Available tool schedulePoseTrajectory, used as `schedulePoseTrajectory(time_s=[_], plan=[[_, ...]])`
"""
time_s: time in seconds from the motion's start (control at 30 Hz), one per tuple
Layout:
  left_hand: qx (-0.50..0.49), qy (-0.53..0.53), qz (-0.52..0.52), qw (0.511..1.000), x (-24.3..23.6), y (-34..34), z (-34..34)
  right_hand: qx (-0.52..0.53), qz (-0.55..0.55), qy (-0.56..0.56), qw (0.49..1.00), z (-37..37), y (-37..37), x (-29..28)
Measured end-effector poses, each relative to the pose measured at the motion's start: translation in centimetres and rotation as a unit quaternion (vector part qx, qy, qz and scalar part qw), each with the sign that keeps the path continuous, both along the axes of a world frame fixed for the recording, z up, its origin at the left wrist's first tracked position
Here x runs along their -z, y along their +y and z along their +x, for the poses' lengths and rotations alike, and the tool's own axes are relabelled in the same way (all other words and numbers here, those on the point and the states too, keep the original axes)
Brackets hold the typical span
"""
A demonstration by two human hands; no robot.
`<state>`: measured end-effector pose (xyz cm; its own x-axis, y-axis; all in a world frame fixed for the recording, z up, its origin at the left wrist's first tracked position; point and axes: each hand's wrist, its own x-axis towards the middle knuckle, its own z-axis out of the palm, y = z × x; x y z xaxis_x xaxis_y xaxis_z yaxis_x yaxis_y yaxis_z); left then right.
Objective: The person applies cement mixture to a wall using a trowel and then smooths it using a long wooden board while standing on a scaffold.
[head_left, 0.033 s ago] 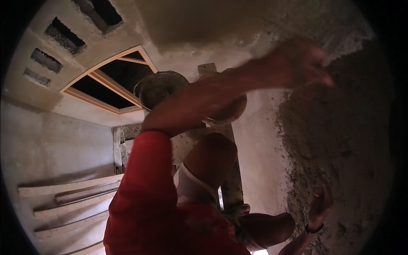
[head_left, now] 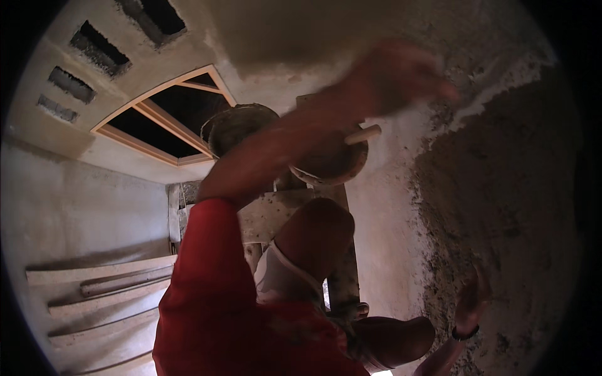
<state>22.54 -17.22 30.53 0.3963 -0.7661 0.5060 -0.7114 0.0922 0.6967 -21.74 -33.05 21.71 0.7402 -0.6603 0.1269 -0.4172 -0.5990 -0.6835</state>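
My left arm crosses the view in a red sleeve; my left hand is raised by the plastered wall at upper right, its fingers blurred. Beneath that arm are two round, mortar-stained pans: the left pan partly hidden, the right pan with a light handle-like piece across its rim. My right hand, with a dark band at the wrist, is at lower right against or close to the rough, dark mortar patch, fingers extended; whether it touches the wall I cannot tell.
My bent knees are over stained boards. A wooden frame surrounds a dark opening at upper left, beside several rough slots. Long pale boards lie along the lower left. The pale wall runs down the right.
My left hand and forearm have moved up and leftward, uncovering more of the right pan and the handle-like piece on it. My right hand is nearly unchanged.
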Motion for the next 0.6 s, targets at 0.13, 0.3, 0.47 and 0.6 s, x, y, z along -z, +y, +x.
schedulePoseTrajectory(time_s=[0.13,0.3,0.47,0.6], plan=[[-0.302,-0.248,-0.044,0.919,11.2,18.2,9.9,-0.144,0.009,0.046,0.988,11.0,-1.5,1.1],[-0.638,0.284,-0.057,0.714,31.5,34.1,3.4,-0.120,0.339,0.179,0.916,22.8,-1.6,9.2],[-0.584,0.050,0.191,0.787,33.8,29.4,-4.6,-0.118,0.383,0.202,0.894,29.0,2.1,17.6],[-0.454,-0.044,0.306,0.835,29.4,27.6,0.5,-0.044,0.500,0.136,0.854,32.3,7.5,20.3]])
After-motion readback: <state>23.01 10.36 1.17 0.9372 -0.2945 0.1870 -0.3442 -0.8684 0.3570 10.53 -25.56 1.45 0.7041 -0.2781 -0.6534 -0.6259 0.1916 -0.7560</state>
